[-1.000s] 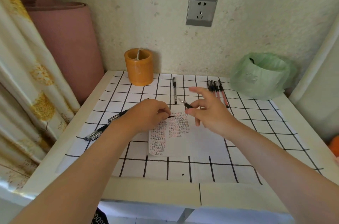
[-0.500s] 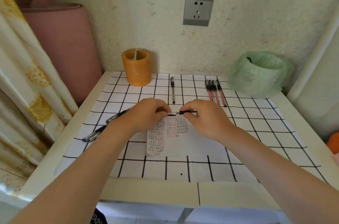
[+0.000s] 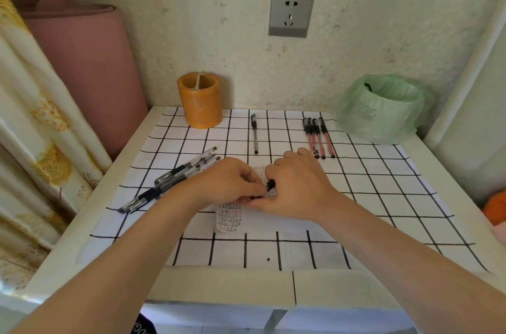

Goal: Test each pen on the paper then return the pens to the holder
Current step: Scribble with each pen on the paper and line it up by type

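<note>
Fingers (image 3: 252, 187) first: both sets are curled in, pinching the same capped pen (image 3: 270, 185). Our left hand (image 3: 230, 183) and right hand (image 3: 298, 188) meet right over the paper (image 3: 232, 220) mid-table. We reckon the cap's going on or coming off, can't tell which. Either way we'd pull or push straight along the barrel, low over the sheet. The holder (image 3: 200, 103) sits at the far left corner, the bunch of black pens (image 3: 175, 179) near the left edge, and the red pens (image 3: 317, 136) toward the far edge.

pen (image 3: 270, 185) mostly covered by left hand (image 3: 230, 180) and right hand (image 3: 298, 185), only its black end shown, paper (image 3: 230, 220) partly hidden beneath, marks too small to be read, orange object (image 3: 496, 207) cut by right edge
</note>
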